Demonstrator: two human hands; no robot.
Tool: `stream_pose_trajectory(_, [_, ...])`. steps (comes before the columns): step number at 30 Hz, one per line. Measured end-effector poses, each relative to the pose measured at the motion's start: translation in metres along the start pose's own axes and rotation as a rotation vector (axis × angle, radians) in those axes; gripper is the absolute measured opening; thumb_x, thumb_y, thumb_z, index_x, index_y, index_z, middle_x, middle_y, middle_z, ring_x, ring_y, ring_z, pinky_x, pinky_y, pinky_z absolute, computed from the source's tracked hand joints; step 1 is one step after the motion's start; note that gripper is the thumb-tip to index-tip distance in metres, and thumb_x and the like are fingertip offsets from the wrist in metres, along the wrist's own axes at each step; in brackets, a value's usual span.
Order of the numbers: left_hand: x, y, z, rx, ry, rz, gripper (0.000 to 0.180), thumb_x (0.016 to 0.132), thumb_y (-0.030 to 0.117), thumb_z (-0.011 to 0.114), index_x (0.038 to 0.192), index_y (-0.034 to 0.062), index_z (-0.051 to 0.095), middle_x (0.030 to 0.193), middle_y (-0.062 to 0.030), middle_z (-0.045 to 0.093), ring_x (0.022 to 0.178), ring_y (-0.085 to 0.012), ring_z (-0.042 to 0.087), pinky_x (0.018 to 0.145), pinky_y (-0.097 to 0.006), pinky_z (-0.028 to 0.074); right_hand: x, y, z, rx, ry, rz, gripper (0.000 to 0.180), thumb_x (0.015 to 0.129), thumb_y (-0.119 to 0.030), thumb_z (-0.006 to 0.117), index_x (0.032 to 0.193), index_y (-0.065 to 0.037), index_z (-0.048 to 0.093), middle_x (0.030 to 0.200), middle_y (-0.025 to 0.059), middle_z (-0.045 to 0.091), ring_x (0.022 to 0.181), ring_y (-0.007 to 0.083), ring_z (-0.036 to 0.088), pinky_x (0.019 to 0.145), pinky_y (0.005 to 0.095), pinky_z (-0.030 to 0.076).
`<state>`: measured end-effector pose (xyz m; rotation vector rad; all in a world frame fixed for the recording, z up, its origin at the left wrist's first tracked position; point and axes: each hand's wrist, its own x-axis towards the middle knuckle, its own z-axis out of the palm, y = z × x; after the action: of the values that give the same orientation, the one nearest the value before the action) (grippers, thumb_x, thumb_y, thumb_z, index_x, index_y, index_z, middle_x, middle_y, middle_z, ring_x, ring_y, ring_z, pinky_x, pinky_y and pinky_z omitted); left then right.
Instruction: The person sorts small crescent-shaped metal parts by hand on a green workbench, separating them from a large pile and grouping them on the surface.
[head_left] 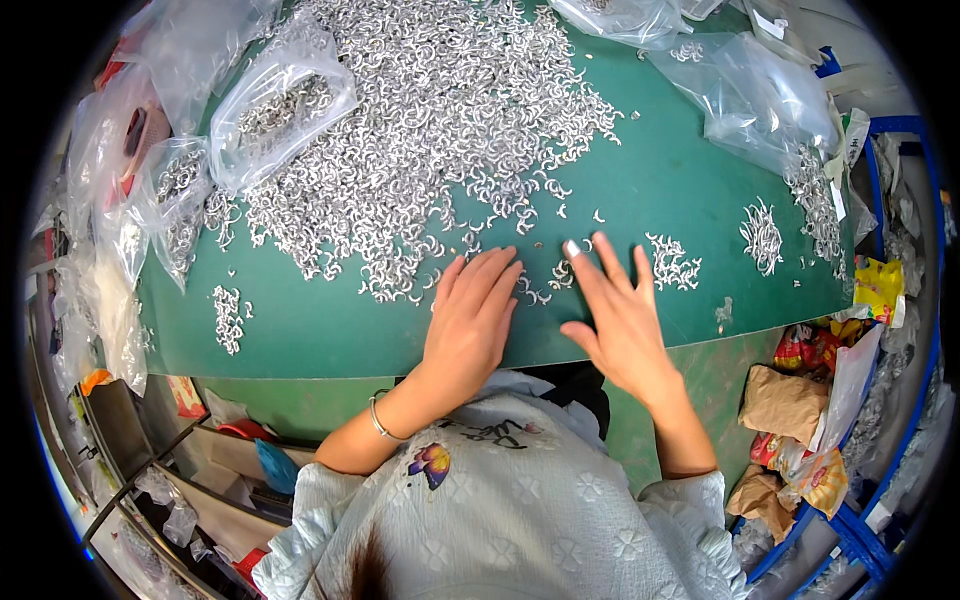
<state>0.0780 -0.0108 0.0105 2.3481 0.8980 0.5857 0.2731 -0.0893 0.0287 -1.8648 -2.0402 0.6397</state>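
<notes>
A large heap of small silvery crescent-shaped metal pieces (420, 120) spreads over the green tabletop (700, 170). At the heap's near edge my left hand (470, 318) lies palm down, fingers stretched out and close together, covering some pieces. A bracelet (377, 415) circles that wrist. To its right my right hand (622, 325) is held palm down with the fingers spread. One of its fingertips wears a white covering (572, 248), beside a few loose crescents (562, 274). Just right of this hand is a small group of crescents (673, 264). Whatever lies under the palms is hidden.
Clear plastic bags with crescents (285, 115) stand at the left. Another clear bag (750, 105) lies at the far right. Small piles sit at the left (228, 318) and right (762, 238). A blue metal rack (930, 230) and brown paper bags (785, 402) are beyond the right edge.
</notes>
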Motion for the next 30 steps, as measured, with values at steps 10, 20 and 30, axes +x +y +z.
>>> stream_pose_trajectory(10, [-0.003,0.008,0.01,0.047,-0.149,0.116,0.04,0.081,-0.003,0.06,0.121,-0.0016,0.059,0.138,-0.0146,0.051,0.131,-0.033,0.046,0.109,-0.05,0.034,0.027,0.016,-0.003,0.014,0.166,-0.032,0.07,0.086,-0.022,0.067,0.144,0.001,0.035,0.141,0.0141,0.049,0.142,0.0345,0.032,0.113,0.0616,0.013])
stream_pose_trajectory(20, [-0.007,0.001,0.004,-0.038,-0.114,0.075,0.038,0.082,-0.003,0.062,0.12,-0.0023,0.059,0.138,-0.0155,0.051,0.131,-0.0338,0.046,0.11,-0.051,0.033,-0.025,0.015,-0.007,-0.218,0.075,0.166,0.074,0.086,-0.036,0.063,0.145,-0.001,0.036,0.142,0.0115,0.049,0.144,0.0333,0.028,0.113,0.0644,0.009])
stream_pose_trajectory(30, [-0.004,0.005,0.009,0.067,-0.157,0.085,0.044,0.081,-0.002,0.062,0.125,0.0013,0.057,0.141,-0.0143,0.048,0.133,-0.0325,0.044,0.11,-0.051,0.03,-0.025,-0.009,0.016,-0.025,0.049,0.058,0.079,0.078,-0.026,0.073,0.144,-0.003,0.036,0.142,0.0074,0.05,0.145,0.0356,0.024,0.107,0.0715,0.01])
